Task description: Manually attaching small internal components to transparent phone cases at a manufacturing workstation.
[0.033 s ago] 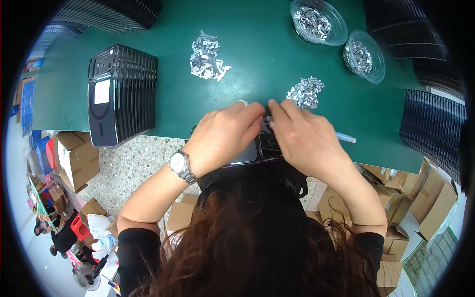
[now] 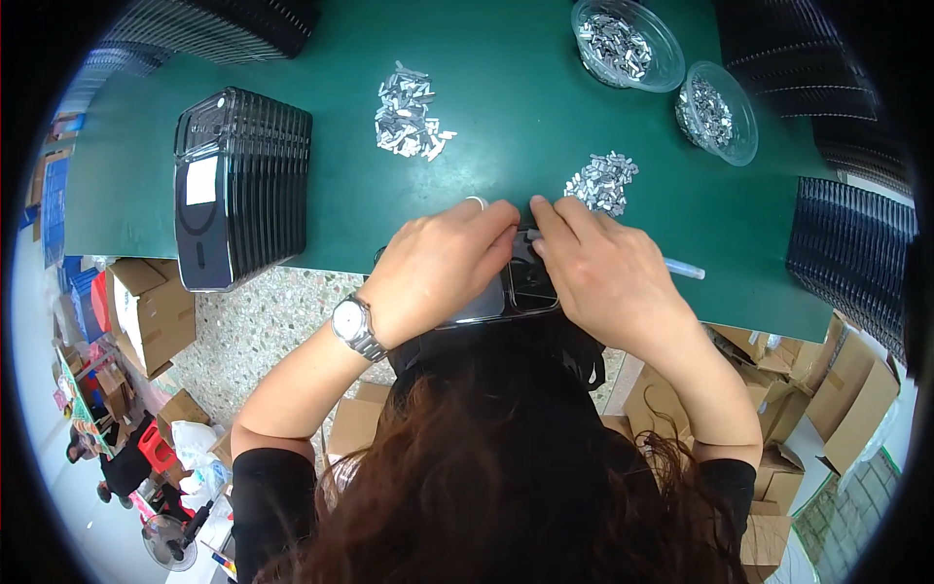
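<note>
Both hands meet over a dark phone case (image 2: 531, 282) with a clear, shiny edge, close to my body at the table's near edge. My left hand (image 2: 443, 255), with a ring, has its fingers bent and pressed together on the case's left part. Across from it my right hand (image 2: 605, 268) curls its fingers over the case's upper right. A tiny grey piece (image 2: 532, 235) shows by its fingertips. From beneath the right hand a translucent pen-like stick (image 2: 685, 269) pokes out; its grip is hidden. Beyond that hand lies a pile of small silver-grey bars (image 2: 601, 183).
A second pile of silver bars (image 2: 409, 112) lies farther left on the green table (image 2: 486, 58). Two clear tubs (image 2: 671, 44) (image 2: 747, 146) of bars stand far right. Stacked phone cases (image 2: 241, 190) stand left, with more stacks (image 2: 851, 258) right. Cardboard boxes (image 2: 151, 311) are below.
My right hand and the pen-like stick have shifted very slightly to the right. My left hand stays where it was.
</note>
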A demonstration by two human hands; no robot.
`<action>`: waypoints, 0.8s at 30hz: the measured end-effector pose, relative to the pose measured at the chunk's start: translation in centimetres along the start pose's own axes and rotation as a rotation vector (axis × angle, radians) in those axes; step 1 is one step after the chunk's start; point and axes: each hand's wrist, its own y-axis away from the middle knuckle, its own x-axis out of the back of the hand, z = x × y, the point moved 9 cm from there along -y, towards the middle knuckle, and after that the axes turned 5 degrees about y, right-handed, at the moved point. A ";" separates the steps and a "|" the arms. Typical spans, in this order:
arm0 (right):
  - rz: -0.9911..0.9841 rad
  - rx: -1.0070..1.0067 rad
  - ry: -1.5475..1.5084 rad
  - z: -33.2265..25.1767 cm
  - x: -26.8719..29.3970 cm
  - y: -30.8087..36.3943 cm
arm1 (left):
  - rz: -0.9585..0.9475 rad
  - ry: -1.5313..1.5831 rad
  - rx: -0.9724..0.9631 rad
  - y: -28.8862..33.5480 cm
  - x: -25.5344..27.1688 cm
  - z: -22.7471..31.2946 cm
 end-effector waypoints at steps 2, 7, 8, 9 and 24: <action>0.013 0.003 -0.009 0.0 0.4 -0.2 | 0.003 0.001 -0.013 0.0 0.2 0.1; 0.033 0.075 0.085 -0.8 0.2 -0.6 | 0.022 -0.054 -0.010 0.5 0.4 0.7; 0.032 0.079 0.083 -0.8 0.0 -0.6 | 0.024 -0.054 -0.007 0.5 0.5 0.8; 0.043 0.054 0.048 -0.5 -0.1 -0.6 | 0.018 -0.079 0.019 0.4 0.4 0.7; 0.047 -0.117 -0.316 2.9 -0.2 -8.8 | 0.192 0.211 0.161 3.0 4.2 -3.1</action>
